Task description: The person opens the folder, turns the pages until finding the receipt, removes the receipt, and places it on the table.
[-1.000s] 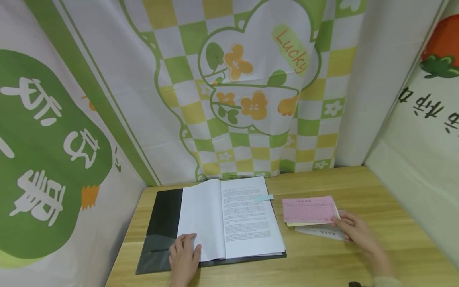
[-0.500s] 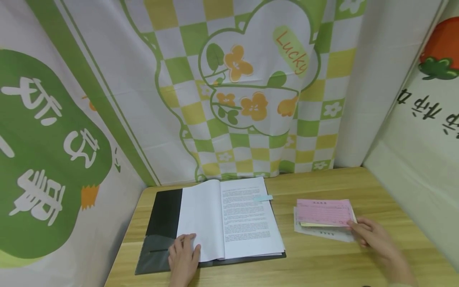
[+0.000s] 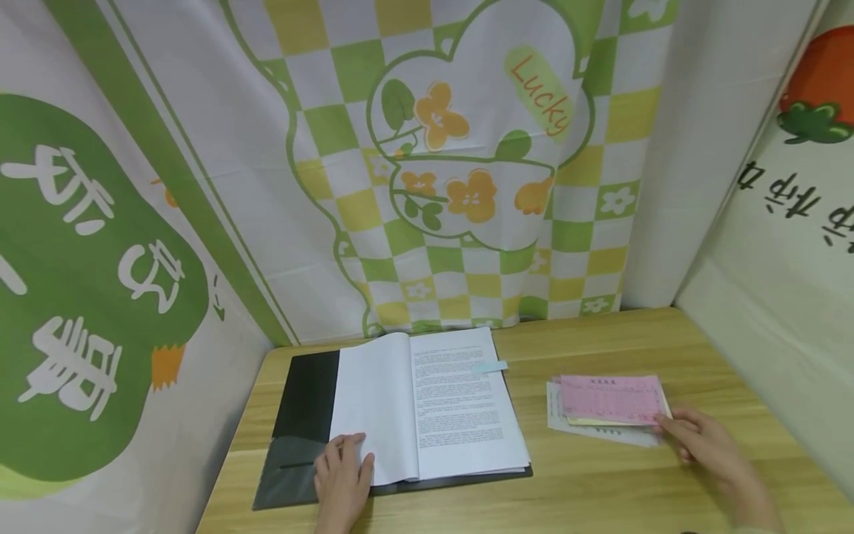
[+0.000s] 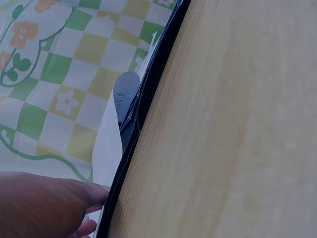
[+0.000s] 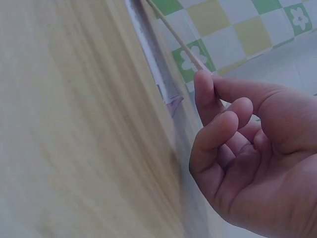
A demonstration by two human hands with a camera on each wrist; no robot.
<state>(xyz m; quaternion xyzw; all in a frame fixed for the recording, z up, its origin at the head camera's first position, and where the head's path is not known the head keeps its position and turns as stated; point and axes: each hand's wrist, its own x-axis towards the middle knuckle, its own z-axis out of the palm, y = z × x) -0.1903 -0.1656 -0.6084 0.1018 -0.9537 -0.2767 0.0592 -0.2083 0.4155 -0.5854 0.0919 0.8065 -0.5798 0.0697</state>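
In the head view, my left hand (image 3: 342, 475) rests on the blank left page (image 3: 373, 408) of an open black folder (image 3: 307, 400), its fingers extended. The left wrist view shows that hand (image 4: 44, 206) at the folder's edge and the curved page (image 4: 106, 144). Over at the right, my right hand (image 3: 700, 441) pinches the corner of a pink printed slip (image 3: 610, 397) between thumb and index finger, with a yellowish sheet under it. White printed slips (image 3: 607, 434) lie beneath. In the right wrist view, my right hand (image 5: 247, 144) holds the thin edge, its other fingers curled.
The printed right page (image 3: 457, 415) carries a pale blue tab (image 3: 490, 367) at its outer edge. Everything lies on a wooden table (image 3: 600, 489). Patterned cloth (image 3: 454, 282) hangs behind it, with printed cloth walls on both sides.
My right hand has moved rightward with the pink slip. White slips that stuck out near the hand now also show past the pink slip's left edge. My left hand stays put.
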